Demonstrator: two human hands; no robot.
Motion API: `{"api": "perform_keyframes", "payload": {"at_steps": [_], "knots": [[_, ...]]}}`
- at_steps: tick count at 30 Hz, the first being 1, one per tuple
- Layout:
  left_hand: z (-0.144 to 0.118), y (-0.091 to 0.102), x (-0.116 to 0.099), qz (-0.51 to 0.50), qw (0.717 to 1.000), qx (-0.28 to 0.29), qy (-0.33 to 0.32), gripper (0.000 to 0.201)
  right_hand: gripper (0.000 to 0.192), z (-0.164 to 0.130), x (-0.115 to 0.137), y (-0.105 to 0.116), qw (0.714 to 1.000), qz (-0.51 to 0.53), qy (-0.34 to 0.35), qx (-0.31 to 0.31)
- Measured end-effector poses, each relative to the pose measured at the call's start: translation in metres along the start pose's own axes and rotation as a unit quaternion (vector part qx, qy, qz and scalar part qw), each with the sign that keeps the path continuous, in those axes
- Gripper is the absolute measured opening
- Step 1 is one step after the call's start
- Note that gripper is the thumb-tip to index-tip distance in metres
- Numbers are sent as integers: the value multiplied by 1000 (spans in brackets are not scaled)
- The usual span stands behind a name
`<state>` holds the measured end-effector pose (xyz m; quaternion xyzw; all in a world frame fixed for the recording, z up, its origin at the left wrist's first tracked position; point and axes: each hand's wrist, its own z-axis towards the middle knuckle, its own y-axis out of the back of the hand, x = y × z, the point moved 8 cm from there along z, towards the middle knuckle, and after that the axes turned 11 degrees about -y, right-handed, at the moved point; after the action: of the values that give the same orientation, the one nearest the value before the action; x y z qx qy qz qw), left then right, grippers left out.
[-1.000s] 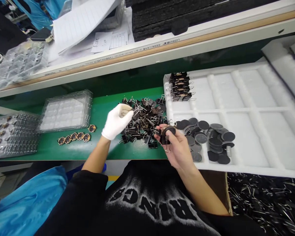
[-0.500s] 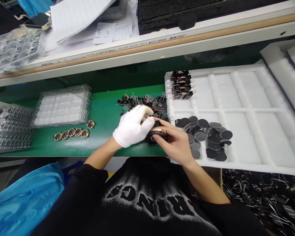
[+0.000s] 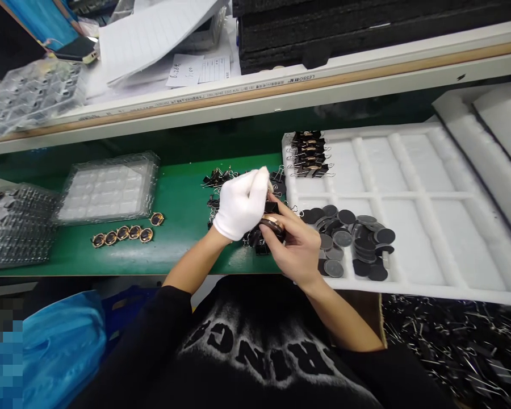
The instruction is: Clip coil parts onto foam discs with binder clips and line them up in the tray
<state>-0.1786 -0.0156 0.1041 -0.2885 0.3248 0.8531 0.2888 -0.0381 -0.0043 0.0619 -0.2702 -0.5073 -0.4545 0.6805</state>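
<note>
In the white-gloved fingers of my left hand (image 3: 242,204), closed together, is a black binder clip (image 3: 272,207), its wire handles mostly hidden. My bare right hand (image 3: 300,241) grips a round black-and-gold watch case (image 3: 272,224) on edge between thumb and fingers, right against the clip. Beneath and behind both hands spreads a pile of black binder clips (image 3: 217,177) on the green bench. Right of my right hand, several grey and black discs (image 3: 366,244) lie heaped in a white foam tray (image 3: 413,227). Clamped gold-rimmed pieces (image 3: 310,153) stand in a row at the tray's back left.
Several gold-rimmed round watch pieces (image 3: 123,233) lie on the green bench (image 3: 183,227) at left. Clear plastic trays (image 3: 106,187) are stacked behind them. A shelf edge (image 3: 187,108) crosses above the bench. A mass of binder clips (image 3: 451,352) sits below the tray at right.
My left hand has lifted slightly and turned, its fingertips now pointing up and closed more tightly. My right hand keeps the watch case, now tilted a little more.
</note>
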Motion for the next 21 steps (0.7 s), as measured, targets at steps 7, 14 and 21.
{"api": "perform_keyframes", "payload": {"at_steps": [7,14,21], "knots": [[20,7,9,-37,999,-26,-3,59,15,-1,-20,8,996,24,-90,-16],[25,-2,5,24,1000,-14,-1,66,9,4,-31,11,993,-12,-120,-7],[19,-12,10,55,998,-6,25,67,25,9,-29,6,988,-27,-151,28]]}}
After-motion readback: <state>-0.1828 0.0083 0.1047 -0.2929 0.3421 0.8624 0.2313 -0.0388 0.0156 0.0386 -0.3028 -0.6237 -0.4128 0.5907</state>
